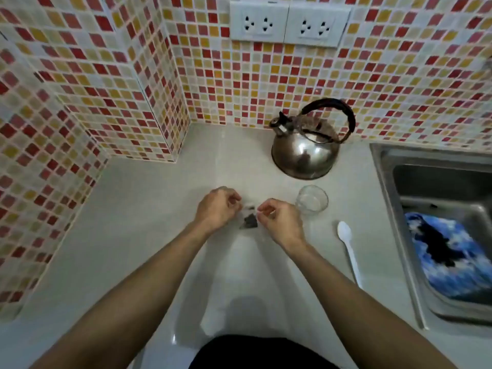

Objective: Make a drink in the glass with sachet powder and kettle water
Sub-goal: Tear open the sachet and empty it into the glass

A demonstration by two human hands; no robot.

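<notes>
The sachet (249,218) is pinched at its top between both hands, left hand (217,207) and right hand (277,218), mid-counter (133,222), well in from the front edge. It's light, crinkly foil, so I'd grip close to the tear line or it'll just twist. The empty glass (311,201) sits just right of the hands: slick, breakable. The kettle (306,147), back by the wall, looks heavy; take the handle. A white spoon (348,249) lies toward the sink (386,182).

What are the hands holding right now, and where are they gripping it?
Both hands, left hand and right hand, pinch the small dark sachet at its top edge, one on each side.
</notes>
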